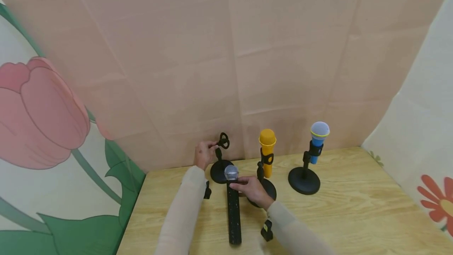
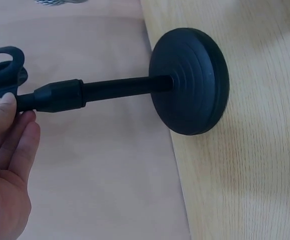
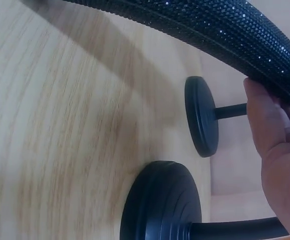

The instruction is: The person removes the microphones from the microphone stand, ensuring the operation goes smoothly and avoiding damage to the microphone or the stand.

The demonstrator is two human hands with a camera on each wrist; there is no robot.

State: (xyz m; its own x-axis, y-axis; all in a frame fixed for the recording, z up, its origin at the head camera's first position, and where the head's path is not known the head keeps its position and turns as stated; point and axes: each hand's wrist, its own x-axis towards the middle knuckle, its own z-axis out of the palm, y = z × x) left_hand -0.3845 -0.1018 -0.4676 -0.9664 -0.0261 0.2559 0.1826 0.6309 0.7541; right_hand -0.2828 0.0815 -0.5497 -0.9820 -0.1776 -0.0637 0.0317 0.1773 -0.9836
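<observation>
A black glittery microphone with a silver head is held over the wooden table. My right hand grips it just below the head; its studded body crosses the right wrist view. My left hand pinches the top of an empty black stand just below its clip, at the back by the wall. In the left wrist view the fingers hold the stem above the round base.
A yellow microphone and a blue microphone stand in two more black stands to the right, their bases on the table. A pink paper backdrop rises behind. Flower-print sheets hang at both sides.
</observation>
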